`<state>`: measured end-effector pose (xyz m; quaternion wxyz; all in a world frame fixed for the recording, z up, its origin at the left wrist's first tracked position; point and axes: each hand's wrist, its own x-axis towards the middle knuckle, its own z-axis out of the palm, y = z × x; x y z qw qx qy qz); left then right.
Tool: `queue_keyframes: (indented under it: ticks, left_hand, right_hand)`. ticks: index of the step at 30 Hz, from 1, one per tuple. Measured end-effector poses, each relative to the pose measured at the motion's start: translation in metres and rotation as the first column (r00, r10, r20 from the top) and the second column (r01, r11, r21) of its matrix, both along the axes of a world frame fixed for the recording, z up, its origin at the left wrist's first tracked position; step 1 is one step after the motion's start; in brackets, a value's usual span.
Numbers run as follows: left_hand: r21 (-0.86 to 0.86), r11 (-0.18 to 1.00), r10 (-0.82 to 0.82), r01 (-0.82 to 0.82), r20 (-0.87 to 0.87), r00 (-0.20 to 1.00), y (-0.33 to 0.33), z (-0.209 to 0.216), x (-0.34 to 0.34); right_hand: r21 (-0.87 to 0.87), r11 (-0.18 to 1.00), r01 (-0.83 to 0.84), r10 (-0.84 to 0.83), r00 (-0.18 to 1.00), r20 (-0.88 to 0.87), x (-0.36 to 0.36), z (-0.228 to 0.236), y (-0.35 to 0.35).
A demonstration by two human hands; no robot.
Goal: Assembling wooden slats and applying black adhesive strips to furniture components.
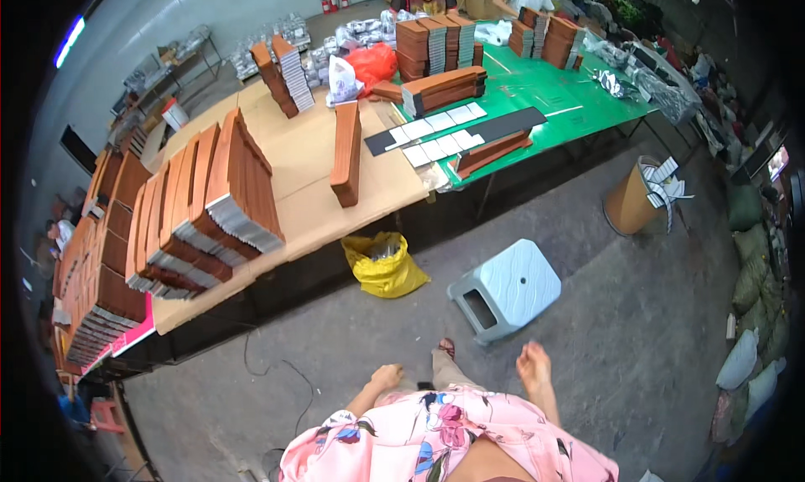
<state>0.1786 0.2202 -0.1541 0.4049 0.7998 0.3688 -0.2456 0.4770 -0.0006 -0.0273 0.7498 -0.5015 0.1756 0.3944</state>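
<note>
My left hand hangs beside my body with its fingers curled in, and nothing shows in it. My right hand is held out on the other side, empty, its fingers loosely bent and a little apart. Neither hand touches anything. Closest to my right hand is a light blue plastic stool on the floor. Ahead of my left hand, a yellow sack stands open under the table edge. A single stack of long brown wood-coloured pieces lies on the cardboard-covered table.
Large brown stacks fill the table's left end. On the green tabletop lie black strips with white cards and more stacks. Two people work at the far side. A brown bin stands right; a cable crosses the floor.
</note>
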Motion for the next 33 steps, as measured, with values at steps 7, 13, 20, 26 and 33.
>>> queue_keyframes:
  ticks: [7, 13, 20, 26, 33]
  left_hand:
    - [-0.022, 0.889, 0.454, -0.458, 0.183, 0.872, 0.064, 0.059, 0.064]
    - [-0.015, 0.946, 0.298, -0.325, 0.441, 0.846, 0.158, 0.078, 0.144]
    - [-0.179, 0.916, 0.395, -0.359, 0.561, 0.727, 0.258, 0.095, 0.253]
    - [-0.607, 0.684, 0.712, -0.404, 0.433, 0.553, 0.275, 0.095, 0.346]
    - [-0.216, 0.808, 0.546, -0.549, 0.625, 0.558, 0.300, 0.062, 0.452]
  right_hand:
    - [-0.072, 0.957, -0.280, 0.280, 0.837, 0.469, 0.126, 0.071, 0.205]
    - [-0.129, 0.926, -0.354, 0.372, 0.805, 0.463, 0.142, 0.020, 0.270]
    - [-0.244, 0.960, -0.138, 0.208, 0.934, 0.290, 0.180, 0.019, 0.281]
    - [-0.251, 0.968, -0.019, 0.119, 0.913, 0.389, 0.292, 0.004, 0.328]
    - [-0.435, 0.899, -0.057, 0.260, 0.867, 0.424, 0.473, -0.049, 0.388]
